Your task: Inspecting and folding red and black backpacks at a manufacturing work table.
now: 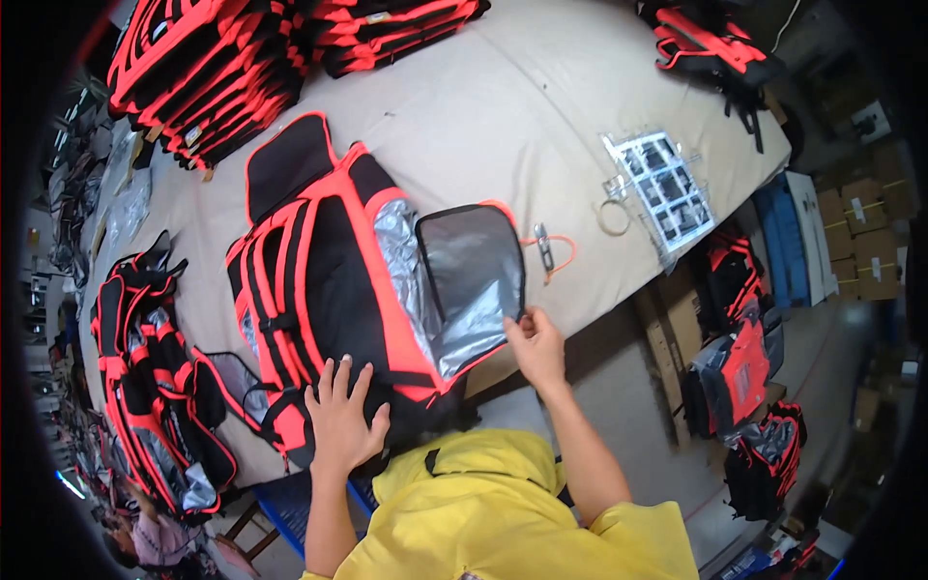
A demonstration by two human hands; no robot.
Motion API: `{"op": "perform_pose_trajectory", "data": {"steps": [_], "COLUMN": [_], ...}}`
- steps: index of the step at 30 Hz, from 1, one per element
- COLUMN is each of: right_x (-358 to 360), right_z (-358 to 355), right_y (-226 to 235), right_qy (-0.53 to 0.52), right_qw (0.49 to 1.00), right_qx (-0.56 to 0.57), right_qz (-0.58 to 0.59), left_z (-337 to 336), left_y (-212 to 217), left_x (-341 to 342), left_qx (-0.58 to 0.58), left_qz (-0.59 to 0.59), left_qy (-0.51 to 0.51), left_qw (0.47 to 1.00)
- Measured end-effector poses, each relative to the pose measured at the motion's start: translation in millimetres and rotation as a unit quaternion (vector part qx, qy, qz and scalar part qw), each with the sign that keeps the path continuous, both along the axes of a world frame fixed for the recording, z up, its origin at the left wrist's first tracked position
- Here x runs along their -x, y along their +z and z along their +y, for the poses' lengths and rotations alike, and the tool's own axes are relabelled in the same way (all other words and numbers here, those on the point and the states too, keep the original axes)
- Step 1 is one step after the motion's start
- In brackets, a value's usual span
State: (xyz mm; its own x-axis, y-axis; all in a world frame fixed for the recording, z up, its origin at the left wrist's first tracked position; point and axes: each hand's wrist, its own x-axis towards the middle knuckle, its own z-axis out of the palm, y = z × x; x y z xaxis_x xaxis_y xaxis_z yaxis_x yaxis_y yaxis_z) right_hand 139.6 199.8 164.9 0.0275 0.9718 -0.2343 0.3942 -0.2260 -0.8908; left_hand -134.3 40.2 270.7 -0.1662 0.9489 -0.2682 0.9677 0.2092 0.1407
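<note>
A black and bright-coral backpack (338,271) lies on the table in front of me, its straps on the left. A silver-lined side flap (474,275) is folded out to the right, showing grey and silver lining. My right hand (539,350) pinches this flap at its lower right corner, fingers closed on the edge. With fingers spread, my left hand (345,425) rests on the lower part of the backpack. Small thread snips (544,251) on an orange cord loop lie just right of the flap.
Stacked backpacks (208,82) rise at the far left, with another pile (387,29) beside them. More bags lie at the left edge (159,387) and far right corner (710,43). A tape ring (613,217) and printed sheet (667,188) sit right. Bags (744,367) stand beyond the table.
</note>
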Motion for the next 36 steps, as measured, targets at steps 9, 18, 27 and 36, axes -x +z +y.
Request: {"op": "perform_pose_trajectory", "data": {"steps": [9,18,27,36], "right_x": [14,-18,-6,-82], "right_z": [72,132,121,112], "right_y": [-1,-18,23,-101], "right_qy": [-0.036,-0.119,-0.027,0.069], "right_qw": [0.998,0.989,0.996,0.84], "right_qx": [0.053,0.089,-0.018,-0.187], "right_qz": [0.023,-0.023,-0.087,-0.504], "left_z": [75,57,55,72], "left_y": [-47,-77,-81,-70], "left_x": [-35,-31,-37,-66], "left_qx": [-0.151,-0.155,-0.153,-0.155], "left_qz": [-0.228,-0.236,-0.281,-0.332], "left_qy": [-0.189,-0.174,-0.105,0.046], "left_qw": [0.943,0.943,0.942,0.929]}}
